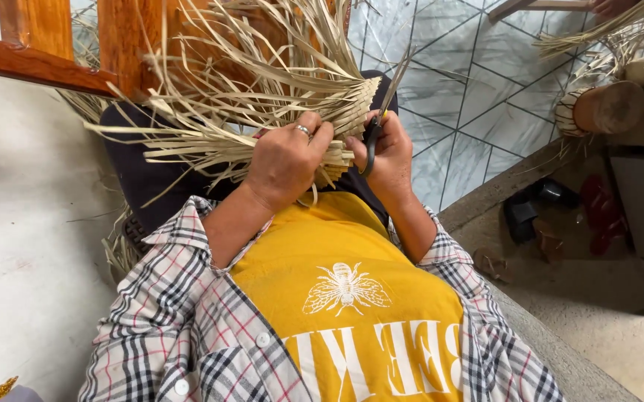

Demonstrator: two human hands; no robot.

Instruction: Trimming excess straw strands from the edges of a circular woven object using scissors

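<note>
Both grips closed: left hand [286, 160] clamps the woven straw piece [337, 112]; right hand [390, 152] clenched on dark-handled scissors [376, 126].

Weave sits centre frame on the person's lap, pinned flat, apparently so its loose strands [210, 82] fan toward the upper left, clear of the blades, which point up at the weave's edge. Ring on left hand. Yellow apron [351, 298], lower centre, bears a white insect emblem and white lettering. Wooden chair frame [54, 45] upper left.

Left hand [286, 160] curled palm-down, right hand [389, 152] clenched beside it, forearms bare
</note>
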